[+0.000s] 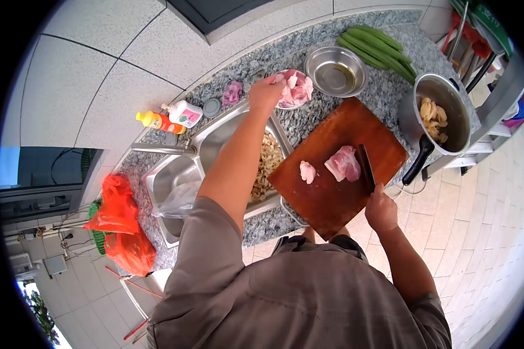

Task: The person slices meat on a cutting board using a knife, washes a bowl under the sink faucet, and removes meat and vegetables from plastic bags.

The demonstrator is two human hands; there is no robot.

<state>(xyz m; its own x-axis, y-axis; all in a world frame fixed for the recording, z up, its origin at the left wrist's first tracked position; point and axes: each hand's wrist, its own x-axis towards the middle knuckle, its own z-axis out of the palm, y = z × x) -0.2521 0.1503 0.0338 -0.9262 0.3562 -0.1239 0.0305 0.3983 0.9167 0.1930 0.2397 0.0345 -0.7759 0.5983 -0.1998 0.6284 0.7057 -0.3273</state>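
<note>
Two cuts (344, 165) are lying on the board (326, 203); my right fingers (377, 198) are gripping the knife (365, 165), my left fingers (276, 86) touching meat (300, 88), grip unclear.

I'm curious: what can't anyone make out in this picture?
All in the head view:
Handle of the knife: mostly covered by the right hand.
Contents of the red bags: hidden by the plastic.
Pale pieces in the sink: partly behind the left arm; too small to identify.
</note>
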